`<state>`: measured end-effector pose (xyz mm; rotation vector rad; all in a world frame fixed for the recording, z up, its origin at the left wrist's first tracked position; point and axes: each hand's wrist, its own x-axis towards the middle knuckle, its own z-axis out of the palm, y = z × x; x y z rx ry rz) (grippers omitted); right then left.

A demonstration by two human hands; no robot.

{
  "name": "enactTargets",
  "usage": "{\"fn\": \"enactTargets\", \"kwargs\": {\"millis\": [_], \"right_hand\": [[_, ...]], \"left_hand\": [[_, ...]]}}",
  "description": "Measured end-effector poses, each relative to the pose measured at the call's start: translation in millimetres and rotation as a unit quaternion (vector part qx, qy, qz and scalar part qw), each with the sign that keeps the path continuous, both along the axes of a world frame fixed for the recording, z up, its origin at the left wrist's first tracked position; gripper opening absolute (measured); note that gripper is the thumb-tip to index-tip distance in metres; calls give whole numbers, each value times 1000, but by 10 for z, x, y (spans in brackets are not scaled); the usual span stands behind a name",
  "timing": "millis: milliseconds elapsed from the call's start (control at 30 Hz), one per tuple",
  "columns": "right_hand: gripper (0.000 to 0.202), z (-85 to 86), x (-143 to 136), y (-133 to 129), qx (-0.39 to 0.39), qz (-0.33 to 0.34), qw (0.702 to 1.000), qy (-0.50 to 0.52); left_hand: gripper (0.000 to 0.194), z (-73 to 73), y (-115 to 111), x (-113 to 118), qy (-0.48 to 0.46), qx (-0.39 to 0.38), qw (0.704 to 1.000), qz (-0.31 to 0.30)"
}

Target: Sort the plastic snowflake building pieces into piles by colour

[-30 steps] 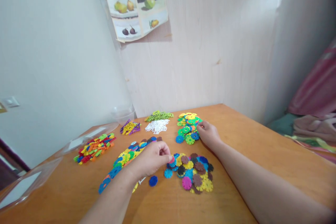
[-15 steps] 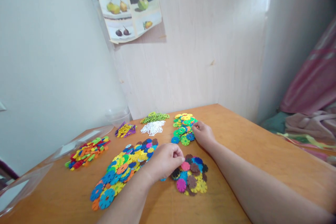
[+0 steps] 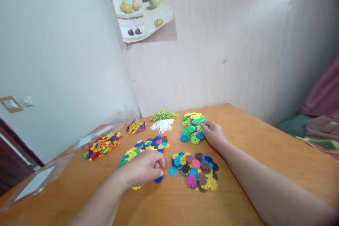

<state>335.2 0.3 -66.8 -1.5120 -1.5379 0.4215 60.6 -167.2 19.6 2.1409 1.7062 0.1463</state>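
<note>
My left hand [image 3: 148, 166] is closed over the near part of a long pile of mixed flower-shaped discs [image 3: 140, 144]; a dark blue disc [image 3: 159, 179] shows just below its fingertips, and what the fingers hold is hidden. Right of it lies a second disc pile [image 3: 197, 171] in brown, pink, blue, black and yellow. My right hand [image 3: 213, 132] has its fingers curled together at the right edge of a green, yellow and blue disc pile [image 3: 193, 129]. I cannot make out what its fingertips grip.
Farther back lie white pieces [image 3: 162, 126], green pieces [image 3: 164, 115] and purple-yellow pieces [image 3: 136, 126]. Red, orange and green blocks [image 3: 103, 145] sit at the left. A clear tub [image 3: 129, 114] stands by the wall; clear bags [image 3: 35, 183] line the table's left edge.
My left hand has moved left, from beside the brown and pink disc pile to over the long pile. My right hand stays by the green pile. The view has shifted left.
</note>
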Motion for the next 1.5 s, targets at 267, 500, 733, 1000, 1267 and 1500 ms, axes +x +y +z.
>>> {"fn": "enactTargets", "kwargs": {"millis": [267, 500, 733, 1000, 1267, 1500], "right_hand": [[46, 75, -160, -193, 53, 53, 995, -64], [46, 88, -239, -269, 54, 85, 990, -94], [45, 71, -231, -234, 55, 75, 992, -79], [43, 55, -240, -214, 54, 71, 993, -78], [42, 65, -225, -207, 49, 65, 994, -68], [42, 40, -217, -169, 51, 70, 994, -60]], "left_hand": [[17, -141, -76, -53, 46, 18, 999, -8], [16, -184, -47, -76, 51, 30, 998, -14], [17, -164, -51, -37, 54, 46, 997, -43], [10, -119, 5, 62, -45, -34, 998, 4], [15, -73, 159, 288, -124, 3, 992, 7], [22, -89, 11, 87, 0, -50, 999, -11]]}}
